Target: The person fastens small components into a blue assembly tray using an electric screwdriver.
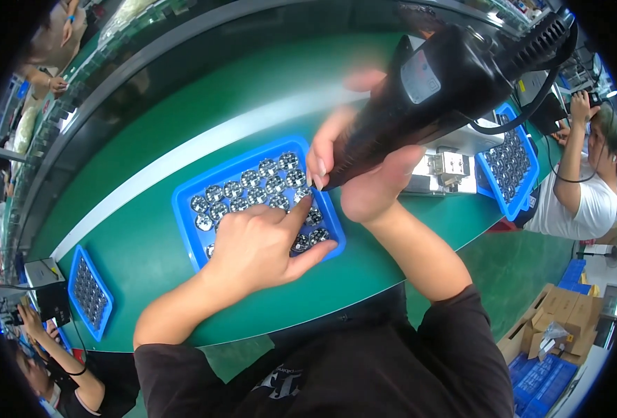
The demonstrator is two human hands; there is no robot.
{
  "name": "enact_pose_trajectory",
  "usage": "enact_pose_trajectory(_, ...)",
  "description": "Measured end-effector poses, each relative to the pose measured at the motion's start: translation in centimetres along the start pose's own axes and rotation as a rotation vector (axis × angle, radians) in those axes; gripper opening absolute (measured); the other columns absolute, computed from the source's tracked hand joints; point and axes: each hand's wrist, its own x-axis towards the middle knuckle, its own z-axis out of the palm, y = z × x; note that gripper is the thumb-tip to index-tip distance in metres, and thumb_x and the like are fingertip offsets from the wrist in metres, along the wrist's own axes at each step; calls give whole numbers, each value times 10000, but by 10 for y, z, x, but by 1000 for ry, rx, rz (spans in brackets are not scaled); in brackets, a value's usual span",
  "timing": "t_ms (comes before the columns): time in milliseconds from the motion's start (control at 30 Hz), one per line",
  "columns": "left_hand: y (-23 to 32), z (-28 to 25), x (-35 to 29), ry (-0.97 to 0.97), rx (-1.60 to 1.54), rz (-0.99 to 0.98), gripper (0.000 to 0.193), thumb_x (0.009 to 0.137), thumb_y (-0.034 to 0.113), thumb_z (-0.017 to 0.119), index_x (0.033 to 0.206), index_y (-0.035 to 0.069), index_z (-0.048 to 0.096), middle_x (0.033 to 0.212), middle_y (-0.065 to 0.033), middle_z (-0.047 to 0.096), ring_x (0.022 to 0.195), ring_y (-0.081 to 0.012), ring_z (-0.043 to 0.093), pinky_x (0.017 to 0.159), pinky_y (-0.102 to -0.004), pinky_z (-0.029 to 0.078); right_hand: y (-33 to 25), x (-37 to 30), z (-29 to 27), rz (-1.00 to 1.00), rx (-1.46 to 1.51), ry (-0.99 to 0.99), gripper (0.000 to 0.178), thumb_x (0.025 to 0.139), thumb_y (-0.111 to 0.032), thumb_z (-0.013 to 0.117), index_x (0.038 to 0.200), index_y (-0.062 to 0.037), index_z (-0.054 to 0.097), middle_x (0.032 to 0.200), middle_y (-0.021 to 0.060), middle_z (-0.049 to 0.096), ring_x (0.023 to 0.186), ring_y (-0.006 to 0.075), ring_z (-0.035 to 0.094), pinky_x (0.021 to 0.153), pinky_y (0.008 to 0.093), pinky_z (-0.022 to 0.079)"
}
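Round metal discs (253, 182), small, silvery and faceted like stamped caps, sit in rows in a blue plastic tray (183, 209) at the middle of the green tabletop (141, 258), straight in front of me. My left hand (256, 247) rests over the near rows, forefinger stretched to pin one disc near the tray's right edge; that grip is spread, holding nothing. My right hand (364, 177) is wrapped tight around a black electric screwdriver (441, 90), a bulky matt plastic body with a vented top and a black cable, its tip angled down to the discs by my finger. Whether the tip touches a disc I cannot tell, as my fingers hide it. To my mind the step goes best with the tool brought upright over the pinned disc and the finger kept clear of the tip. Just beyond stands a small boxy metal fixture (448, 171). Other blue trays (510, 167) of discs lie to the right and far left (89, 292), where other people work.
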Motion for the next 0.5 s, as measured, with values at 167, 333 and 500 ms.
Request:
enact_pose_trajectory(167,3,-7,6,-63,-52,-59,640,849,584,700,1185,39,724,593,-123,627,548,-301,670,483,-412,520,5,-2,-1,23,7,-7,1065,768,-967,383,1468,-178,233,668,66,531,492,144,517,509,266,469)
enact_pose_trajectory(333,5,-10,13,-100,-35,-73,601,843,558,712,1132,33,739,600,-122,632,545,-303,665,493,-420,525,7,-3,-1,59,8,15,1145,727,-1007,334,1492,-163,219,640,57,514,484,139,508,491,259,462)
enact_pose_trajectory(500,5,-5,20,-52,-66,-48,511,830,478,731,1066,25,753,628,-104,649,569,-280,673,505,-409,533,-4,1,-1,99,-45,35,1159,702,-1023,324,1440,-132,255,620,62,527,475,142,517,473,256,459)
